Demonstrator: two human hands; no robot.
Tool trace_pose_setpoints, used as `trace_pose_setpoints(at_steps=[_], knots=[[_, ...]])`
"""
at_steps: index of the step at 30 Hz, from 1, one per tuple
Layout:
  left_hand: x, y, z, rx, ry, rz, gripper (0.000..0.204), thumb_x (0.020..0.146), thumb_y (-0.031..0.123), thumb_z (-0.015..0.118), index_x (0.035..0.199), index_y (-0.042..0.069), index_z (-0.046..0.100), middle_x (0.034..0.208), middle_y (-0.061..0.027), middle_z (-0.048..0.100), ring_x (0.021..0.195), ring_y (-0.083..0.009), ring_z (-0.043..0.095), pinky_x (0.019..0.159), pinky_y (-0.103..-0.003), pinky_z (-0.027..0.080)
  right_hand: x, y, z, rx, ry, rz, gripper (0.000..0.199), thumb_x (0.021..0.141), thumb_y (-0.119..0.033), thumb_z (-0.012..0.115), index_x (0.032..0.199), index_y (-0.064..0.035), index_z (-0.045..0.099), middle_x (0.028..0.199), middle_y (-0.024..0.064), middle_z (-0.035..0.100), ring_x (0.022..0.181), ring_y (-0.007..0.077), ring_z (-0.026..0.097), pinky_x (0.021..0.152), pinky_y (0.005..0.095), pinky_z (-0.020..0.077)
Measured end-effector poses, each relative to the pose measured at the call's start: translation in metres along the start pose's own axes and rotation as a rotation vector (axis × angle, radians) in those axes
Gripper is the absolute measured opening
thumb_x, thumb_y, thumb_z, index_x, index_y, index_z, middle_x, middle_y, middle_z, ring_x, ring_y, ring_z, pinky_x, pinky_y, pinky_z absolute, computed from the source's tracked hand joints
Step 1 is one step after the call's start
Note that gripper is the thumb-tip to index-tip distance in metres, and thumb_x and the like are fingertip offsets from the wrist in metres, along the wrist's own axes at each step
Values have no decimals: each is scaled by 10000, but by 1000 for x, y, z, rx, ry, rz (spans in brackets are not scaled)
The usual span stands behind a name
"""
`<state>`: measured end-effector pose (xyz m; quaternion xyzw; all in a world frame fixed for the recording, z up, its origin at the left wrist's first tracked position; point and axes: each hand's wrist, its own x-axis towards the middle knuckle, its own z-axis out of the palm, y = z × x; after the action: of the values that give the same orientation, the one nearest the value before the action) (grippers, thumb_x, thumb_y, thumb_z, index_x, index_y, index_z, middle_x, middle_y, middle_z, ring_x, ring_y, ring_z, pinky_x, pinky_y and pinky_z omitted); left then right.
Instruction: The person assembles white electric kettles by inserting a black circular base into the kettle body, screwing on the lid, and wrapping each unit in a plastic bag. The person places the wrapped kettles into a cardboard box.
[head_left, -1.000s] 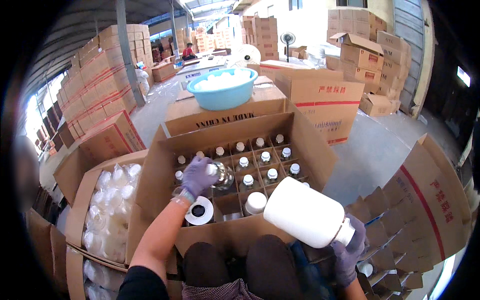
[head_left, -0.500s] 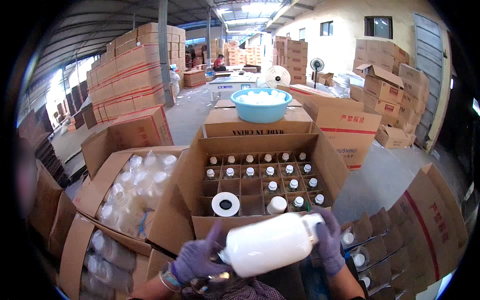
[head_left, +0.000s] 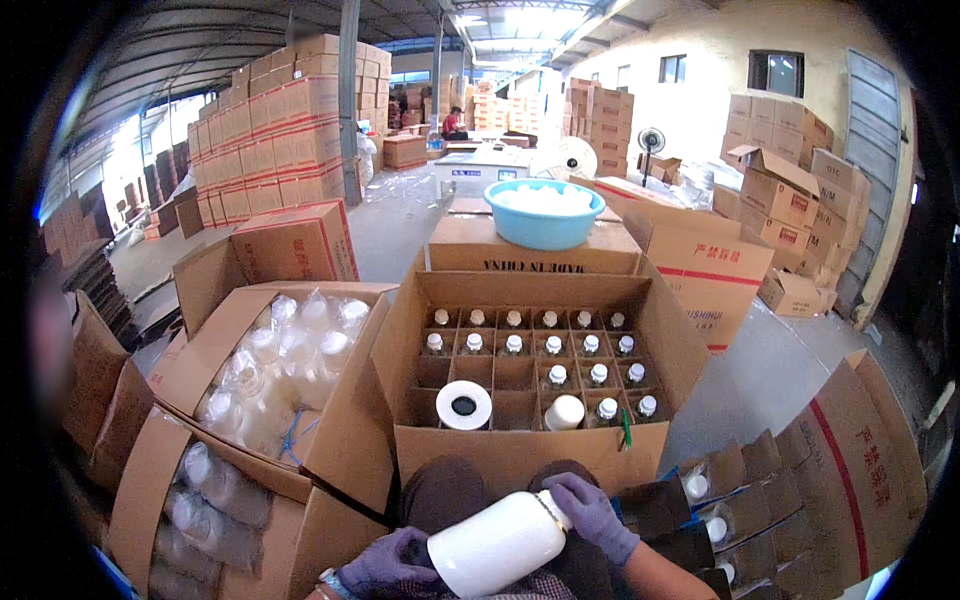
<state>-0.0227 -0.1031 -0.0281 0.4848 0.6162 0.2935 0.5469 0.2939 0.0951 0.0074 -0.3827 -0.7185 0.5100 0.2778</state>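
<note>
A large white bottle [head_left: 495, 548] lies tilted over my lap, its capped neck pointing up to the right. My gloved left hand [head_left: 388, 563] is closed against its base at the left. At the other end my gloved right hand [head_left: 597, 522] has its fingers wrapped round the white cap [head_left: 556, 508]. Just ahead stands an open cardboard box [head_left: 530, 452] with dividers, where several white-capped bottles sit upright in the cells. A white roll with a dark hole [head_left: 446, 410] rests in its near left part, and a bigger white cap [head_left: 565, 412] shows to the right of it.
A blue basin [head_left: 540, 228] of white caps stands behind the box. At my left, a carton [head_left: 205, 380] holds bottles in clear plastic, with another carton [head_left: 140, 500] nearer. A divided carton with bottles [head_left: 840, 480] sits at my right. Farther off are stacked cartons [head_left: 290, 140].
Both hands have brought the white bottle lower and closer to my lap. My right hand has moved left with the cap end. The whole view has shifted slightly.
</note>
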Motion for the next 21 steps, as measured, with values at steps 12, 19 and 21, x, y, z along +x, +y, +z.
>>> trace_pose_setpoints(at_steps=[12, 19, 21], knots=[[82, 56, -3, 503, 126, 661, 835, 940, 401, 707, 1583, 74, 287, 1619, -163, 346, 1471, -307, 387, 1162, -430, 388, -19, -61, -25, -102, 472, -430, 405, 877, -230, 709, 1210, -8, 649, 1122, 181, 666, 1028, 306, 664, 920, 393, 520], [79, 90, 29, -607, -370, 337, 820, 951, 392, 688, 1587, 80, 275, 1623, -161, 337, 1474, -303, 382, 1167, -430, 384, -33, -135, -27, -281, 328, -915, 767, 648, -426, 879, 1297, -80, 661, 1054, 115, 643, 906, 291, 641, 822, 397, 534], [69, 81, 40, -700, -389, 276, 815, 955, 389, 683, 1588, 82, 272, 1624, -160, 335, 1475, -302, 380, 1168, -431, 383, -26, -133, -20, -182, 255, -958, 793, 622, -420, 898, 1298, -81, 658, 1053, 105, 654, 907, 288, 641, 822, 390, 533]])
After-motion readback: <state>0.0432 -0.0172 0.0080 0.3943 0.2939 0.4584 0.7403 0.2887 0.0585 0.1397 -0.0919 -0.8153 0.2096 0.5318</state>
